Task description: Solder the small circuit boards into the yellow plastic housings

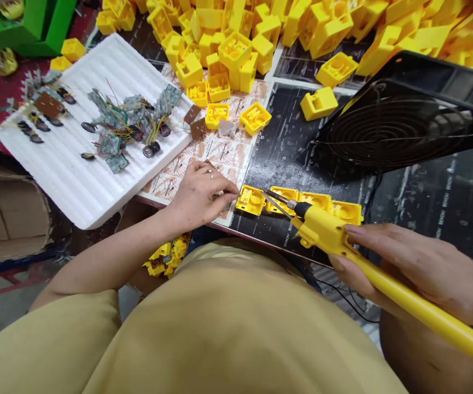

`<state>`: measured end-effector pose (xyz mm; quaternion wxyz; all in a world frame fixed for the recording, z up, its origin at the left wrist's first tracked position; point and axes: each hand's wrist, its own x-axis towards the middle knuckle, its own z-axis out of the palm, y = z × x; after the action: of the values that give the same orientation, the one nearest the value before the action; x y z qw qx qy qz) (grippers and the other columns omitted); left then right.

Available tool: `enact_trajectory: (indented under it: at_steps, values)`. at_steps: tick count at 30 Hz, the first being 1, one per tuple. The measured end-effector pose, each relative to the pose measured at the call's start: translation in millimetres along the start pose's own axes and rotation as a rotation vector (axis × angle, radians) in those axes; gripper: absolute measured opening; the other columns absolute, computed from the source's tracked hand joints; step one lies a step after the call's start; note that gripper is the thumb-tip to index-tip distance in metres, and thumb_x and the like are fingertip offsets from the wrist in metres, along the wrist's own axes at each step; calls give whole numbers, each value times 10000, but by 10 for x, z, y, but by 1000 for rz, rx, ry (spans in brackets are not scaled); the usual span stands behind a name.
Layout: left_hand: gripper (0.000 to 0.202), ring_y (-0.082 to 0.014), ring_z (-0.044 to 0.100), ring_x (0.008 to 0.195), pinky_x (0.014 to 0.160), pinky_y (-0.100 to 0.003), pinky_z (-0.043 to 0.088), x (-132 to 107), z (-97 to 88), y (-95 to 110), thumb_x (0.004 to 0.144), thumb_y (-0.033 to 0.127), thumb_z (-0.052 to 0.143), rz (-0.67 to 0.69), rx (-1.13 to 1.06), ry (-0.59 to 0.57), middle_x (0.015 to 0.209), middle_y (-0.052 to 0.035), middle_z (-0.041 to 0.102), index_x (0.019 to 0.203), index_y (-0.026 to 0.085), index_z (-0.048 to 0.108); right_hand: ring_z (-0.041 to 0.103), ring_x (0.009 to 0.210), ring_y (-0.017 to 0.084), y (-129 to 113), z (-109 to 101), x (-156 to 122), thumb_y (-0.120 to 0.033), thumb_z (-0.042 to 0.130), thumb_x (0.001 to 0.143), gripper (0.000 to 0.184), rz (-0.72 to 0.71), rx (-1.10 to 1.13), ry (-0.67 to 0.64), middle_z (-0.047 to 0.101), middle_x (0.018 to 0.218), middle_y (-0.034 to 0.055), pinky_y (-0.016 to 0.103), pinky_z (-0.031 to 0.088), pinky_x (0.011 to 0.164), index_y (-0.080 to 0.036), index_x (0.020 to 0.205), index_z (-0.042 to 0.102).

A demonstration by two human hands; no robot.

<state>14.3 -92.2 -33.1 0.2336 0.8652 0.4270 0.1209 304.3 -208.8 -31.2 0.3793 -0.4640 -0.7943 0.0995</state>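
Observation:
My right hand (416, 271) grips a yellow soldering iron (330, 232) whose metal tip (275, 198) points left over a row of yellow plastic housings (302, 201) at the table's near edge. My left hand (201, 194) rests beside the leftmost housing (250, 200), fingers pinched together on something small I cannot make out. Both hands sit just above my lap.
A white foam tray (76, 175) at the left carries several small circuit boards with wires and round speakers (125, 123). A heap of yellow housings (236, 49) fills the back. A black fan (400, 123) stands at the right. A cardboard box (10, 219) is at the far left.

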Motion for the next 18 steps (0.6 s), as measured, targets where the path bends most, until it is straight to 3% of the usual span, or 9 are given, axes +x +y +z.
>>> enact_trajectory:
  at_steps: [6, 12, 18]
  values:
    - [176, -189, 666, 792, 988, -439, 407, 178, 45, 72, 869, 287, 586, -98, 66, -69, 816, -25, 779, 848, 192, 732, 726, 731, 173, 14, 35, -92, -309, 659, 961, 353, 27, -144, 48, 743, 889, 48, 266, 612, 651, -243, 1302, 591]
    - [184, -214, 688, 814, 912, -405, 456, 220, 27, 100, 826, 263, 571, -104, 128, -119, 787, -24, 770, 826, 190, 741, 734, 807, 155, -37, 30, -49, -158, 725, 894, 264, -3, 49, -65, 746, 899, 21, 269, 640, 792, -211, 1125, 608]
    - [191, -235, 698, 835, 933, -431, 468, 258, 9, 112, 830, 266, 579, -99, 175, -157, 807, -33, 773, 840, 188, 753, 728, 815, 154, -85, 79, 76, -95, 779, 827, 291, -91, 3, -106, 739, 904, 9, 272, 642, 800, -196, 1038, 608]
